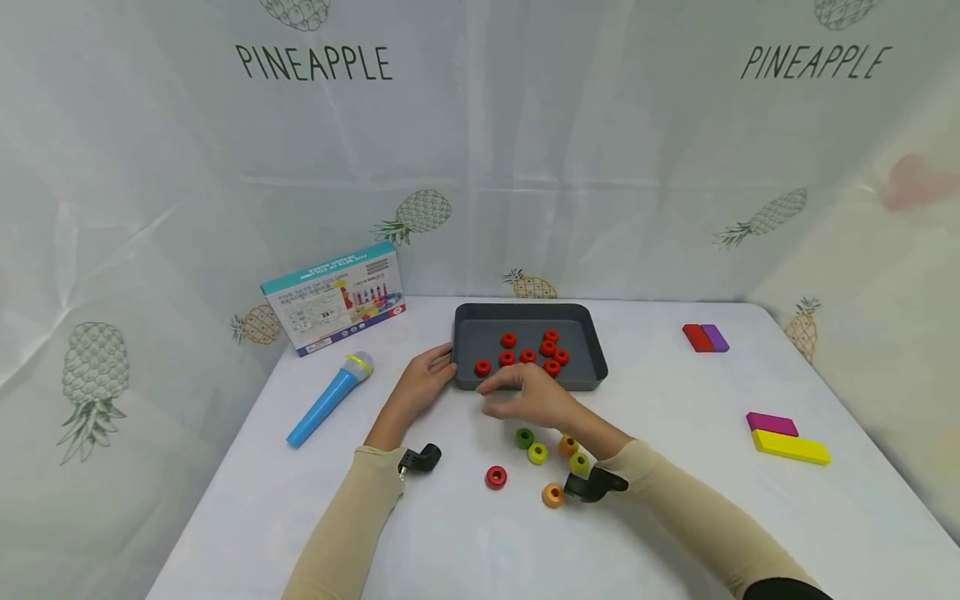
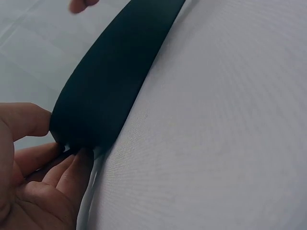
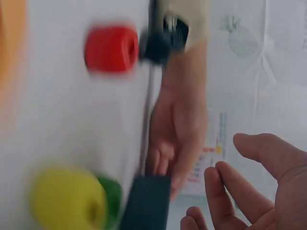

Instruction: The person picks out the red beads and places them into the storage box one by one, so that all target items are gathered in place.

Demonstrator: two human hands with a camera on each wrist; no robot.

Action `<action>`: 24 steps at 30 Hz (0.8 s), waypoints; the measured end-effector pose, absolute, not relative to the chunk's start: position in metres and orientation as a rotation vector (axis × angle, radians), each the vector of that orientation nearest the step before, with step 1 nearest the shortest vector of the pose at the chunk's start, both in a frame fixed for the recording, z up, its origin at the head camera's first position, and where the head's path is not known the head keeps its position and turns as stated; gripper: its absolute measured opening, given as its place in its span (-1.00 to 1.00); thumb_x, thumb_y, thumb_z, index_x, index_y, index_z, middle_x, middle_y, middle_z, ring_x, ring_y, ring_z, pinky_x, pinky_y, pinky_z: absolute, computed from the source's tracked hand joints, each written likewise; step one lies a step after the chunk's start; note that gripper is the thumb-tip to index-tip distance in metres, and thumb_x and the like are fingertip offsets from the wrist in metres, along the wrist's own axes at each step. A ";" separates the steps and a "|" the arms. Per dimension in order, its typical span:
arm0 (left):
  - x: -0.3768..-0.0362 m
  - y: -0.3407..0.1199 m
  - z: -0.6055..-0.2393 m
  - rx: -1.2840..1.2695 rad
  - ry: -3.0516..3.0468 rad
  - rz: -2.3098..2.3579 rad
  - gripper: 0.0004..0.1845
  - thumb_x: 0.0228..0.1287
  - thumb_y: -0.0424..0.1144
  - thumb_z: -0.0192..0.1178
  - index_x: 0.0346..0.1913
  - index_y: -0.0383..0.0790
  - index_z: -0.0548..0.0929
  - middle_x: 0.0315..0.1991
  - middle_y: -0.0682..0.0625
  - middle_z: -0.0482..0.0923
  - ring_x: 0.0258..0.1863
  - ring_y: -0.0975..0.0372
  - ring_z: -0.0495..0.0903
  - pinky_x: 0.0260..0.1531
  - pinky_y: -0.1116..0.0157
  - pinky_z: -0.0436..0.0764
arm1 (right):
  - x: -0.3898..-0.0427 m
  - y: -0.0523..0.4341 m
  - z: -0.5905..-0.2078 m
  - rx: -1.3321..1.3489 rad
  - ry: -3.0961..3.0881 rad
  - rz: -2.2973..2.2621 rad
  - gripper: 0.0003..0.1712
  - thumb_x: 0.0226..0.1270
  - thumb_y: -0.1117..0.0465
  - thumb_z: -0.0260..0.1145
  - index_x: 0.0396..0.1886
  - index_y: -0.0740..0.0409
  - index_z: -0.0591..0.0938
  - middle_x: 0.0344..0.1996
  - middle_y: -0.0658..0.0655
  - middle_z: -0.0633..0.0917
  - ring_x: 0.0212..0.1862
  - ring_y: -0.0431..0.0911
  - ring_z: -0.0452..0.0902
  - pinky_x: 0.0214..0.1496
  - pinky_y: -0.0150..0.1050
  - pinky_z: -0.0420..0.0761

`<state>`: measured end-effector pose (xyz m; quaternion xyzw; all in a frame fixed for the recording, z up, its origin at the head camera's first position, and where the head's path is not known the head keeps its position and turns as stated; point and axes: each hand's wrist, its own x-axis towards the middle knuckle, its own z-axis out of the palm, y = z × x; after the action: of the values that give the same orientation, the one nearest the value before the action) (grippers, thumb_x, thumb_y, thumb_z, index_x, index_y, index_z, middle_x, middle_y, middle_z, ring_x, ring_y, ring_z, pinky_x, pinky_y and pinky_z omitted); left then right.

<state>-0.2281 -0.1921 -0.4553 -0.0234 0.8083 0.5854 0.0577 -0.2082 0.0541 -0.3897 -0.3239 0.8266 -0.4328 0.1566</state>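
A dark grey tray [image 1: 528, 319] lies toward the back of the table with several red beads [image 1: 528, 356] in it. My left hand [image 1: 422, 379] grips its left front corner. In the left wrist view the thumb [image 2: 29, 119] is at the tray's rim and the fingers [image 2: 72, 177] are against its lower side. My right hand [image 1: 528, 396] hovers by the front edge of the tray, thumb and fingers parted, holding nothing. Below it on the table lie a red bead [image 1: 496, 477], a green bead [image 1: 524, 438], yellow-green beads [image 1: 537, 453] and orange beads [image 1: 553, 496].
A blue toy microphone [image 1: 326, 407] and an upright cardboard box [image 1: 335, 297] stand at the left. On the right are red and purple blocks [image 1: 705, 337], a magenta block [image 1: 772, 423] and a yellow block [image 1: 791, 447]. A pineapple-print cloth [image 1: 562, 142] hangs behind the table.
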 end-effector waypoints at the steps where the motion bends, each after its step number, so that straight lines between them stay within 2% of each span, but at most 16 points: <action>1: -0.228 -0.192 -0.455 -0.075 2.450 1.771 -0.43 0.46 -0.15 0.20 0.48 -0.07 0.41 0.42 -0.08 0.47 0.40 0.12 0.47 0.48 0.04 0.36 | -0.202 0.055 -0.391 -0.922 2.349 -1.245 -0.63 0.21 0.12 0.52 0.03 0.08 0.78 -0.01 0.01 0.78 0.15 0.05 0.62 0.28 0.16 0.59; 5: -0.229 -0.193 -0.455 -0.063 2.441 1.773 -0.43 0.47 -0.16 0.19 0.49 -0.07 0.41 0.42 -0.08 0.46 0.41 0.13 0.47 0.49 0.05 0.36 | -0.180 0.059 -0.401 -0.949 2.374 -1.222 -0.63 0.18 0.07 0.55 -0.01 0.02 0.80 -0.08 -0.15 0.78 0.14 -0.11 0.57 0.29 0.09 0.57; 12: -0.229 -0.193 -0.457 -0.072 2.438 1.780 -0.44 0.48 -0.17 0.19 0.48 -0.07 0.41 0.45 -0.08 0.43 0.42 0.13 0.46 0.46 0.08 0.39 | -0.161 0.063 -0.418 -1.027 2.407 -1.154 -0.63 0.14 0.06 0.58 -0.03 -0.02 0.80 -0.09 -0.18 0.74 0.17 -0.13 0.50 0.29 -0.10 0.56; 24: -0.228 -0.193 -0.453 -0.058 2.480 1.741 -0.44 0.49 -0.16 0.17 0.49 -0.05 0.39 0.44 -0.08 0.44 0.42 0.14 0.46 0.48 0.08 0.37 | -0.151 0.068 -0.427 -1.056 2.434 -1.082 -0.66 0.13 0.10 0.59 -0.06 -0.10 0.80 -0.06 -0.19 0.70 0.27 -0.09 0.41 0.35 -0.03 0.53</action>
<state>-0.2276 -0.1930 -0.4535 -0.0192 0.8170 0.5736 0.0556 -0.1512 0.0683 -0.4273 -0.3651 0.8414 -0.3740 0.1376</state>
